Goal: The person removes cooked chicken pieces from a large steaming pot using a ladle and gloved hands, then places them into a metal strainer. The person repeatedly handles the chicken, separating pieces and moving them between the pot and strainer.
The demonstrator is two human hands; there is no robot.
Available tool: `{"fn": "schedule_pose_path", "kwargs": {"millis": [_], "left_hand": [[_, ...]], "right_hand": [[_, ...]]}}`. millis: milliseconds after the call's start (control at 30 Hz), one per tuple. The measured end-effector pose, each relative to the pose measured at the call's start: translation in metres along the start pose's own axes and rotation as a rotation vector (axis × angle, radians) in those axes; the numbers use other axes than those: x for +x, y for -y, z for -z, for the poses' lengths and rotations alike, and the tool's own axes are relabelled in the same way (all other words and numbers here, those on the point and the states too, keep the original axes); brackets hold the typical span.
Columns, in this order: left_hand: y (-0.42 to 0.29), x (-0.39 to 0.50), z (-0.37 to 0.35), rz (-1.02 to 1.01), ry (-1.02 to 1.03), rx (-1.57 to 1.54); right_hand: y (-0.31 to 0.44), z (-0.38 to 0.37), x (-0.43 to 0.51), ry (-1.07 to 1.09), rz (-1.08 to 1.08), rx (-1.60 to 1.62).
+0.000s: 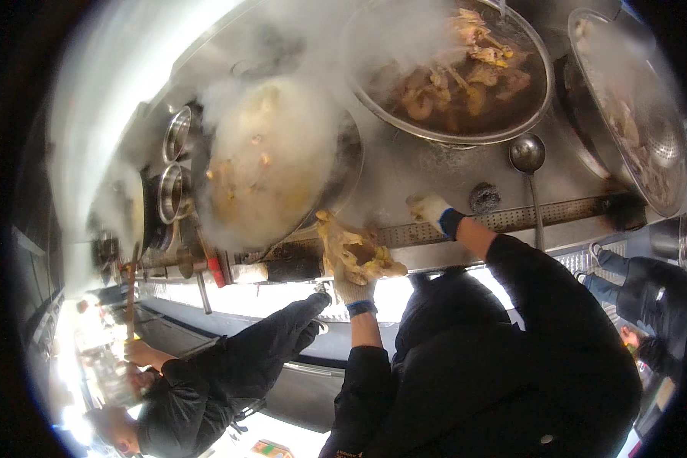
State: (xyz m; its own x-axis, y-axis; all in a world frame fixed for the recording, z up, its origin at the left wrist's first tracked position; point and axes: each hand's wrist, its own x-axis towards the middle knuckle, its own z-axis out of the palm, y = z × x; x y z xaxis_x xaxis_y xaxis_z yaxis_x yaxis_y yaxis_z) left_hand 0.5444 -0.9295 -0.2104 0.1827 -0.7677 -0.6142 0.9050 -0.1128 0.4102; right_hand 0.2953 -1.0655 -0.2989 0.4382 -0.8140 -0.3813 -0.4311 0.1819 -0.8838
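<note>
My left hand (352, 288), in a light knit glove with a blue-edged cuff, grips a cooked poultry carcass (358, 250) beside the stove's front edge. My right hand (429, 209), gloved the same way, is over the steel stove top with its fingers curled; whether it holds anything cannot be told. Left of the carcass, a large wok (269, 172) of pale, steaming broth has pieces showing at its surface. A wide round pan (469, 137) of dark liquid with poultry pieces (469, 86) stands beyond my right hand. Steam hides parts of both.
A steel ladle (528, 154) lies right of my right hand. At the far right is a big pan (612, 129) of meat with a perforated skimmer (661, 143). Steel bowls (173, 192) and red-handled tools (214, 269) are at left. One co-worker (206, 372) stands lower left, another (647, 292) at right.
</note>
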Motion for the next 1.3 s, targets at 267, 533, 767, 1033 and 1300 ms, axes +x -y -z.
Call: {"fn": "schedule_pose_path", "kwargs": {"millis": [267, 533, 767, 1033, 1300], "left_hand": [[0.033, 0.013, -0.026, -0.049, 0.293, 0.265], [0.052, 0.005, -0.075, 0.08, 0.387, 0.26], [0.055, 0.026, -0.097, 0.114, 0.233, 0.309], [0.077, 0.066, -0.124, 0.218, 0.106, 0.17], [0.11, 0.127, -0.165, 0.414, 0.004, 0.457]], "right_hand": [[0.137, 0.005, -0.125, -0.112, 0.442, -0.229], [0.088, -0.005, -0.082, -0.155, 0.49, -0.008], [0.117, 0.091, -0.116, -0.104, 0.133, -0.097], [0.077, 0.256, -0.044, -0.749, -0.042, -0.258], [0.033, 0.277, 0.008, -0.409, 0.043, -0.211]]}}
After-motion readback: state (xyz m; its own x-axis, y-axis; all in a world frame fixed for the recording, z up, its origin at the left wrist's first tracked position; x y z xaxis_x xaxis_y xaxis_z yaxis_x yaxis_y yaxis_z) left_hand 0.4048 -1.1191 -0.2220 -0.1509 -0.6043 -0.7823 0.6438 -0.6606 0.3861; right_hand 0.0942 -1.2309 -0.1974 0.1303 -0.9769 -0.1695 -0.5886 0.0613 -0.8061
